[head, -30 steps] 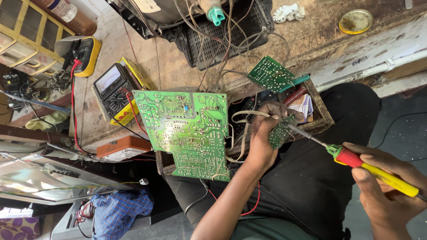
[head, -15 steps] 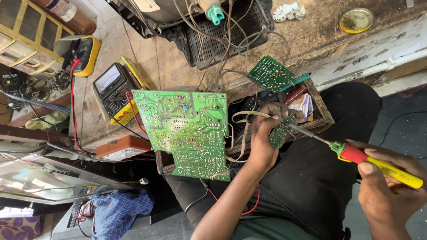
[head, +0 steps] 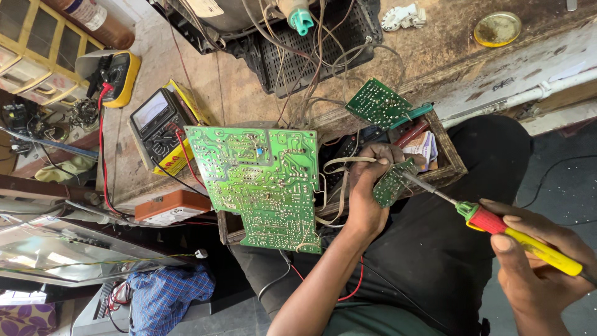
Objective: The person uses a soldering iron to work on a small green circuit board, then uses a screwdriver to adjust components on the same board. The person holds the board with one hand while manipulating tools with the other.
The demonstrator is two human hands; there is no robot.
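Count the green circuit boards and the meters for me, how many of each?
Green circuit boards: 3, the big flat board, the small board held in the left hand, and the small board lying on the wooden box.
Meters: 2, the black dial meter with a white face and the yellow-cased meter.
Total: 5

Large circuit board [head: 261, 183] is noted green; soldering iron [head: 522, 236], at 4 o'clock, yellow-handled with red-green collar; meter [head: 155, 124] is cased yellow-black.
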